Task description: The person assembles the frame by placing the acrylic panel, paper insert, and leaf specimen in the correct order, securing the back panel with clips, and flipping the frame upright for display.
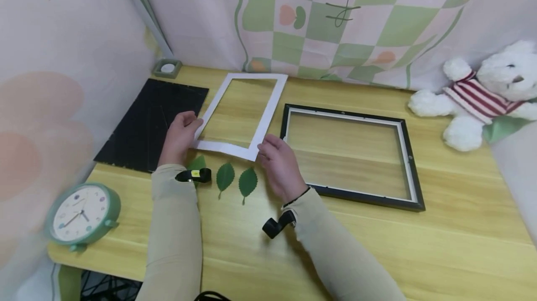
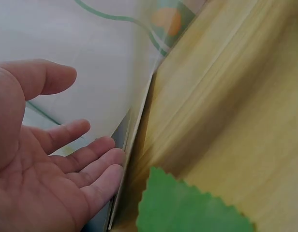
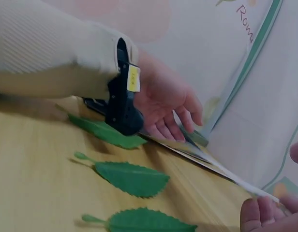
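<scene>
White mat (image 1: 267,113) supported from two sides
Left grip (image 1: 178,138) loose-fingered, right grip (image 1: 280,166) pinching a corner, probably so it won't sag.

Sleeves long and beige: left sleeve (image 1: 174,236) toward 7 o'clock in the head view, right sleeve (image 1: 341,249) toward 5, with fine ribbing on the left one from the right wrist view. Left cuff bears a black wrist mount (image 1: 202,176) at 8 o'clock, its yellow-and-white label (image 3: 133,78) too small to read. At 6 o'clock, right cuff: looped black strap (image 1: 278,224), thin dark band (image 1: 297,197) at the edge.
</scene>
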Demonstrator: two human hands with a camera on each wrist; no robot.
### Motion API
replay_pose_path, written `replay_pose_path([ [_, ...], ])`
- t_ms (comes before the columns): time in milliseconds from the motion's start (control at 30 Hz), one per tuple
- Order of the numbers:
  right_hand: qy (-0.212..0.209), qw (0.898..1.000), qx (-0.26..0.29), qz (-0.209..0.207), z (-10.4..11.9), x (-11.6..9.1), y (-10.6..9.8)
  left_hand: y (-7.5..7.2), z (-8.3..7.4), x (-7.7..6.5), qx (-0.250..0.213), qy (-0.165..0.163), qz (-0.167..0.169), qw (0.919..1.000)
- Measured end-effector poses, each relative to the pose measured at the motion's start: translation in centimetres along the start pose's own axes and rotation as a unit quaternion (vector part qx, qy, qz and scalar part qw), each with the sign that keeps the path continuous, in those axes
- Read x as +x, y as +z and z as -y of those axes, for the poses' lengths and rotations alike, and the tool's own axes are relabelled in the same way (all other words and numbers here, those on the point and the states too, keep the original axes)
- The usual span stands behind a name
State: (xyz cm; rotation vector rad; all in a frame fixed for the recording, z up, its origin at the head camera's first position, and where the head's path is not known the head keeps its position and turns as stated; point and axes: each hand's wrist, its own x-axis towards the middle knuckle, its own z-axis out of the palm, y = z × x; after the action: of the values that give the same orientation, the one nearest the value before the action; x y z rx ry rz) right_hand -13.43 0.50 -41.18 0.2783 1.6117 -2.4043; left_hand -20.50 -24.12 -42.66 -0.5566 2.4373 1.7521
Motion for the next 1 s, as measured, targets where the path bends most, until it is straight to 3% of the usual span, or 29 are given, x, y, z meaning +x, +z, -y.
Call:
replay_pose_path([
  [200, -0.008, 1.0, 0.003, 0.011, -0.3, 0.2, -0.5, 0.0, -0.2, -0.1, 0.009, -0.004, -0.003, 0.9999],
  [433, 0.048, 0.995, -0.037, 0.076, -0.2, 0.3, -0.6, -0.1, -0.1, -0.1, 0.013, -0.013, 0.013, 0.9997],
  [533, 0.04, 0.993, -0.06, 0.093, -0.3, 0.4, -0.7, -0.1, -0.2, -0.1, 0.02, -0.013, 0.023, 0.9994],
  [700, 0.023, 0.993, -0.079, 0.081, -0.1, 0.1, -1.0, -0.3, -0.3, -0.1, 0.025, 0.005, 0.035, 0.9991],
  [867, 0.005, 0.993, -0.098, 0.068, 0.2, -0.5, -1.5, -0.5, -0.4, -0.2, 0.0, 0.021, 0.046, 0.9987],
  [1000, -0.007, 0.994, -0.094, 0.061, 0.3, -1.1, -2.0, -0.5, -0.4, -0.2, -0.076, 0.022, 0.056, 0.9953],
])
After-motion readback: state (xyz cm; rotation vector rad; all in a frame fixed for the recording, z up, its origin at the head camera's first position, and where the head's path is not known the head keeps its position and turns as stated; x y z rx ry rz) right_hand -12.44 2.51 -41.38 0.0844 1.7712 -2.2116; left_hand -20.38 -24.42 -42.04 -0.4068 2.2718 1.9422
